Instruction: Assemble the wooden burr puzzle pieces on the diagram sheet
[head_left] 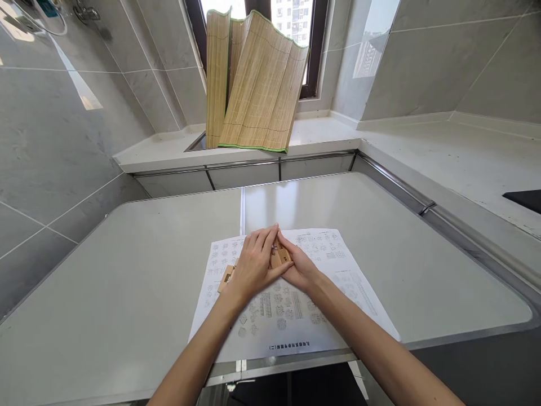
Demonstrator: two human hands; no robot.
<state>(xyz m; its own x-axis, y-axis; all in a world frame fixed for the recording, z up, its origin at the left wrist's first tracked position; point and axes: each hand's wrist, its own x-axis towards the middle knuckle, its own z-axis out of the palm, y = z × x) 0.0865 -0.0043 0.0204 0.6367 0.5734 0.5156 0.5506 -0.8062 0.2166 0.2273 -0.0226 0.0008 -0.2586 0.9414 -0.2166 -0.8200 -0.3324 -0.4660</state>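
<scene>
My left hand point(253, 265) and my right hand point(301, 268) meet over a printed sheet, fingertips together at the top. Between them is a small light-brown wooden block point(279, 257) with a dark mark on its face. Both hands close round its sides, and the left thumb crosses below it toward the right hand. My fingers hide part of the block. Just left of my left hand, partly covered by it, another wooden piece point(226, 278) with a dark slot shows. Under both hands lies the white paper sheet point(291, 332), printed with rows of small diagrams.
The pale folding table point(147, 293) has a seam down its middle. Beyond it, a metal rail runs along a white ledge point(329, 131). A folded bamboo mat point(262, 84) stands there before the window. A dark flat object point(526, 199) lies on the right ledge.
</scene>
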